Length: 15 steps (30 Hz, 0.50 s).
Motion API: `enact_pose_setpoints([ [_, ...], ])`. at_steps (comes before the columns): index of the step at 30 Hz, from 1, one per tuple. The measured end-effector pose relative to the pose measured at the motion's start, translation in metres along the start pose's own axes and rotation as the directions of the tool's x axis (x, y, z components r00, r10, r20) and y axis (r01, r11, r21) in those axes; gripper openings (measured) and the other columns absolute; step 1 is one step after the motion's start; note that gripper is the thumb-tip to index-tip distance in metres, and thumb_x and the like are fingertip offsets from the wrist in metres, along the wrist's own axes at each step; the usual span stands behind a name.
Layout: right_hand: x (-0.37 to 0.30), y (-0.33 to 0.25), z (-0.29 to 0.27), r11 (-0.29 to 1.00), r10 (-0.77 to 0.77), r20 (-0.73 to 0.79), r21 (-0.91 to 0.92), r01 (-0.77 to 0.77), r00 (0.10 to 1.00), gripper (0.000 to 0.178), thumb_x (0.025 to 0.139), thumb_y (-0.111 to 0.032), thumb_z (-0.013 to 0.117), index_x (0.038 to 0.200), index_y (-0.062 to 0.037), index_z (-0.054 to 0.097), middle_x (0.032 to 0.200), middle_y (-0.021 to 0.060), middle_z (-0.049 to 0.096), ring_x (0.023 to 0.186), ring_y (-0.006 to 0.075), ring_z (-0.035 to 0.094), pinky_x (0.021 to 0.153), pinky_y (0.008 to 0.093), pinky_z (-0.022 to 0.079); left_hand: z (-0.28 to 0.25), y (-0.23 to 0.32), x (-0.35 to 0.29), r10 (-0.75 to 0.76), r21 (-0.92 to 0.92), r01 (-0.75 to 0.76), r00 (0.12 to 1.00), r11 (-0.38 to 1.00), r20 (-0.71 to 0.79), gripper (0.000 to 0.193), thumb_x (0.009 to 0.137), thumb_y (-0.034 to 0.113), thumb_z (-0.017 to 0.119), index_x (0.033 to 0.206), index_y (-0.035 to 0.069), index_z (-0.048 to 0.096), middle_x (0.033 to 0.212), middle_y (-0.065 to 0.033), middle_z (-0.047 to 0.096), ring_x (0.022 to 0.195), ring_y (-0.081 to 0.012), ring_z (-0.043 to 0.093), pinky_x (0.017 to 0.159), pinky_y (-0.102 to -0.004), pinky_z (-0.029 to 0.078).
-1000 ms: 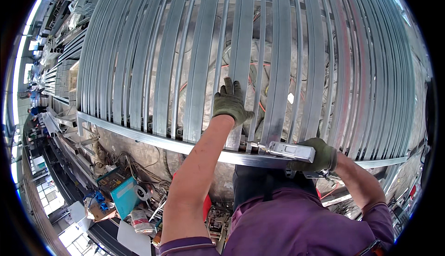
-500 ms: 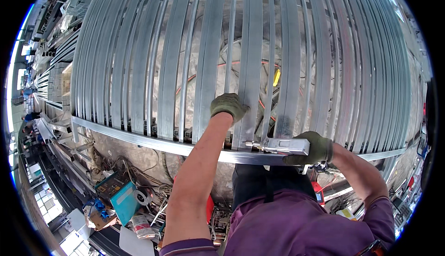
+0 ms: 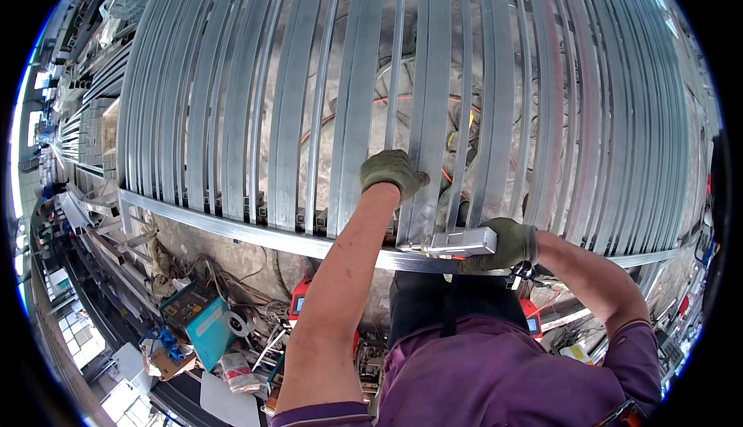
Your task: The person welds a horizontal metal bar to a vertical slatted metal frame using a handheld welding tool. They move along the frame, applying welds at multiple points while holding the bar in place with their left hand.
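Observation:
My left hand [image 3: 392, 173], in an olive work glove, is closed over a narrow silver metal tube [image 3: 395, 90], its thumb lying on the wide tube [image 3: 430, 94] to the right. The fingertips are hidden beneath the glove. A silver, boxy welding gun [image 3: 463, 241] sits in my right hand [image 3: 507, 244], also gloved. Its thin nozzle points left, close to the tube ends along the near frame rail [image 3: 317, 251]. From this angle I cannot tell whether the tip touches metal.
Many parallel tubes span the frame, with gaps between them. Below lie cables and a yellow object [image 3: 469, 129]. At lower left stand a teal machine [image 3: 203, 326] with a wire spool [image 3: 237, 323] and a red device [image 3: 300, 301]. Another red device [image 3: 531, 317] is by my right side.
The welding gun and my right hand have shifted slightly left. My left hand has moved a little right, still on the tubes. The view has shifted slightly.

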State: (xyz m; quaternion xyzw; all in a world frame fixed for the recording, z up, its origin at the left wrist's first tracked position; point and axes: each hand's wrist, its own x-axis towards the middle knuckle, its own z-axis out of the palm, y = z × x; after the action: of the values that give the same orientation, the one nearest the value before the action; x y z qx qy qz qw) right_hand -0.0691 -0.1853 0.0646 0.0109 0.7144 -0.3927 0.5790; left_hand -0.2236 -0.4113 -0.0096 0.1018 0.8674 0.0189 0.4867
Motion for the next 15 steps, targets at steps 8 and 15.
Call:
enact_pose_setpoints([
  [8, 0.0069, 0.0036, -0.0003, 0.999, 0.031, 0.019, -0.033, -0.030, 0.999, 0.065, 0.082, -0.059, 0.095, 0.129, -0.0181, 0.079, 0.117, 0.0101, 0.083, 0.110, 0.0286, 0.079, 0.099, 0.0392, 0.061, 0.0015, -0.0002, 0.0013, -0.003, -0.012, 0.003, 1.000, 1.000, -0.020, 0.072, 0.092, 0.068, 0.076, 0.134, 0.009, 0.076, 0.138, -0.0134, 0.076, 0.130, -0.0296, 0.072, 0.110, -0.0433, 0.058],
  [15, 0.0045, -0.0021, -0.0023, 0.993, 0.062, 0.014, -0.098, -0.060, 0.998, 0.067, 0.078, -0.063, 0.096, 0.125, -0.0173, 0.081, 0.115, 0.0105, 0.083, 0.109, 0.0300, 0.079, 0.098, 0.0407, 0.061, -0.0008, 0.0016, 0.0008, -0.011, -0.009, 0.011, 1.000, 1.000, -0.003, 0.072, 0.091, 0.069, 0.077, 0.133, 0.010, 0.077, 0.138, -0.0134, 0.076, 0.130, -0.0297, 0.073, 0.110, -0.0433, 0.058],
])
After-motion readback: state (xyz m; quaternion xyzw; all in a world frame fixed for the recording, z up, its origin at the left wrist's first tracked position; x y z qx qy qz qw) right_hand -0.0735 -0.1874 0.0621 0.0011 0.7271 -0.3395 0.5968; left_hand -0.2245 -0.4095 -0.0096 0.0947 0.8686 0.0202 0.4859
